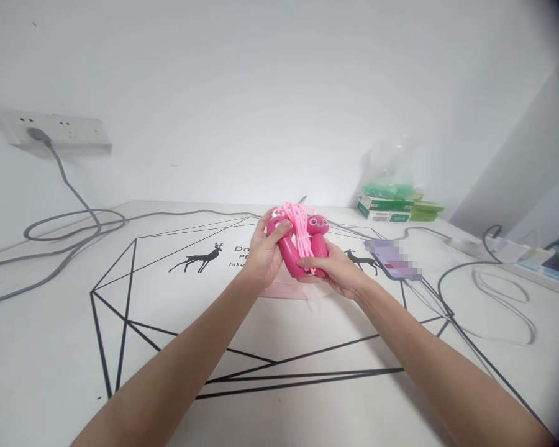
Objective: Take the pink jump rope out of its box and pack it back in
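Observation:
Between my two hands is a pink jump rope (301, 233), its cord bundled in loops between two dark pink handles. The right-hand handle has a round animal head with eyes at its top. My left hand (266, 251) is closed around the left handle near its upper end, thumb across the front. Lower down, my right hand (333, 268) grips the other handle and the bottom of the cord bundle. Beneath the rope, a translucent pinkish plastic wrapper (286, 290) lies on the table mat, partly hidden by my hands.
A phone (394, 259) lies to the right on the deer-printed mat (177, 347). Green-and-white boxes (384, 208) with a plastic bag (389, 167) on top stand at the back right. Grey cables (74, 230) run across the left from a wall socket (56, 129); a power strip (475, 248) sits right.

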`<state>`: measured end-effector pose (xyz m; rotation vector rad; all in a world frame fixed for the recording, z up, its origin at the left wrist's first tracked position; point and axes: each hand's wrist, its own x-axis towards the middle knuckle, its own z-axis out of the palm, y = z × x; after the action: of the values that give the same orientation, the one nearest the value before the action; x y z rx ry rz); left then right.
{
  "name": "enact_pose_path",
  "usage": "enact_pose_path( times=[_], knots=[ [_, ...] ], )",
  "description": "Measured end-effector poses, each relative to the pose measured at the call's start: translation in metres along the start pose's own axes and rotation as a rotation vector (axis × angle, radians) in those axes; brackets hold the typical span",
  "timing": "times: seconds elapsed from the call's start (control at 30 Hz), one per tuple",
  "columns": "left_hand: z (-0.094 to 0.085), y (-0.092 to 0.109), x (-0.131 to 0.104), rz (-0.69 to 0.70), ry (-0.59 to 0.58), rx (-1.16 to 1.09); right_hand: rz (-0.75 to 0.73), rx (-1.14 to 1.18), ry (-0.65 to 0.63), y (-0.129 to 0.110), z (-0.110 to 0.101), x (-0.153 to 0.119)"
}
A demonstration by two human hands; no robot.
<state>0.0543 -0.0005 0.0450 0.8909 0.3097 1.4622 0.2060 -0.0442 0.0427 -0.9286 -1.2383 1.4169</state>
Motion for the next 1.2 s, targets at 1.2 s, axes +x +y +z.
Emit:
enact_pose_path(
  times=[1.2],
  knots=[
    [-0.002, 0.005, -0.004, -0.037, -0.083, 0.052, 0.18, 0.138, -0.265, -0.011, -0.013, -0.008]
  ],
)
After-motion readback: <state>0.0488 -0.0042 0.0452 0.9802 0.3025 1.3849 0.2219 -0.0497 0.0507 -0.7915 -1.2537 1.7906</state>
